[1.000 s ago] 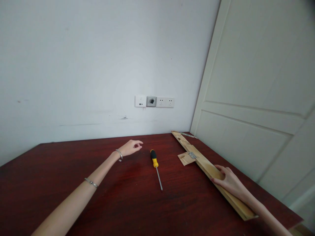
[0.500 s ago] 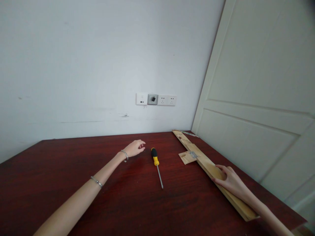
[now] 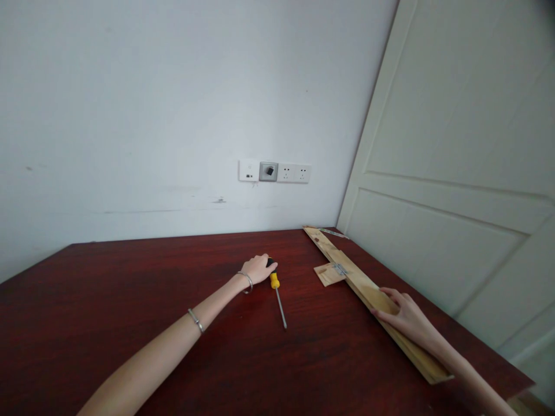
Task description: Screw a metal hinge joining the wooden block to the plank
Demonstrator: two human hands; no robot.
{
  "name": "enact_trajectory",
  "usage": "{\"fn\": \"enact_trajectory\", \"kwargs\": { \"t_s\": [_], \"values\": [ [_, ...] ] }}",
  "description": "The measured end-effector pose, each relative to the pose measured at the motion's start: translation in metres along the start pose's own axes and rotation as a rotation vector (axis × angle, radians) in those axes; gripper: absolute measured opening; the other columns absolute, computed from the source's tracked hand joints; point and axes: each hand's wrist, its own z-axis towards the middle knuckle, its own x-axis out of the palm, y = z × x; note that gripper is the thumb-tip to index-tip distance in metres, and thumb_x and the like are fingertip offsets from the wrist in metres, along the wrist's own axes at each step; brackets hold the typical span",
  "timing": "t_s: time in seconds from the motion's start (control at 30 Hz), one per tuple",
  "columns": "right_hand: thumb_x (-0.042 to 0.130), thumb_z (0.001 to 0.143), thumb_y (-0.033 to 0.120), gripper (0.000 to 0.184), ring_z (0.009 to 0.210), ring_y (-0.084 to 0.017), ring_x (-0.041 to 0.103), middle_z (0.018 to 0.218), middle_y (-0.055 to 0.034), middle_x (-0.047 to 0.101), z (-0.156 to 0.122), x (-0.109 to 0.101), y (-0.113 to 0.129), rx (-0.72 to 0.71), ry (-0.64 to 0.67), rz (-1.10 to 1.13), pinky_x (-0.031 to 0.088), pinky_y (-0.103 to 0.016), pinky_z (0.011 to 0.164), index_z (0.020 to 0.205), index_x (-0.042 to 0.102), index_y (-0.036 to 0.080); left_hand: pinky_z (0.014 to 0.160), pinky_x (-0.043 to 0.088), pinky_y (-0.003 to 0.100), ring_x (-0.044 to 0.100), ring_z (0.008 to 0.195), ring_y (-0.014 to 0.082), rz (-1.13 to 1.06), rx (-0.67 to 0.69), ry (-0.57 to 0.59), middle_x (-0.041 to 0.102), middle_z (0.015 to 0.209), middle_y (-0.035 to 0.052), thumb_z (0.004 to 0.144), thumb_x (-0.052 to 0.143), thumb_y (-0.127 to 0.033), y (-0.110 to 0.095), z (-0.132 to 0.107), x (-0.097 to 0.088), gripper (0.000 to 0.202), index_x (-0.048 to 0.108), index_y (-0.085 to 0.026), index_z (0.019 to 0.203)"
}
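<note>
A screwdriver (image 3: 274, 282) with a black and yellow handle lies on the dark red table, its metal shaft pointing toward me. My left hand (image 3: 259, 268) is closed over the black end of its handle and hides part of it. On the right, my right hand (image 3: 405, 315) spans a long wooden board (image 3: 368, 292), thumb at the near edge and fingers on the far side. Against the board's left side lies a small wooden piece (image 3: 328, 274), and a metal hinge (image 3: 340, 269) sits where the two meet.
The dark red table (image 3: 173, 289) reaches to a white wall with sockets (image 3: 293, 173). A pale panelled door or cabinet side (image 3: 442, 231) rises along the right edge. Behind the board's far end lies a thin pale strip (image 3: 333, 232).
My left hand has moved right and closed over the screwdriver's handle. My right hand has stayed on the wooden board.
</note>
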Motion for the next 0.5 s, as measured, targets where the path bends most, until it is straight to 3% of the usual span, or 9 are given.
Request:
{"fn": "enact_trajectory", "kwargs": {
  "t_s": [0.17,0.5],
  "values": [
    [0.06,0.061,0.058,0.074,0.098,-0.031,0.058,0.101,-0.0132,0.06,0.002,0.001,0.002,0.042,0.017,-0.03,0.044,-0.041,0.09,0.12,0.052,0.014,0.076,0.048,0.041,0.063,0.097,0.0339,0.004,-0.049,0.025,0.064,0.107,0.0169,0.083,0.042,-0.057,-0.009,0.001,0.003,0.052,0.048,-0.017,0.116],
    [0.058,0.061,0.062,0.085,0.102,-0.034,0.058,0.109,-0.0171,0.059,-0.002,0.003,0.002,0.07,0.01,-0.064,0.044,-0.045,0.09,0.128,0.046,0.011,0.077,0.048,0.041,0.062,0.099,0.0357,-0.005,-0.1,0.023,0.064,0.107,0.0194,0.078,0.049,-0.056,-0.022,0.001,0.006,0.053,0.048,-0.014,0.11]
  ]
}}
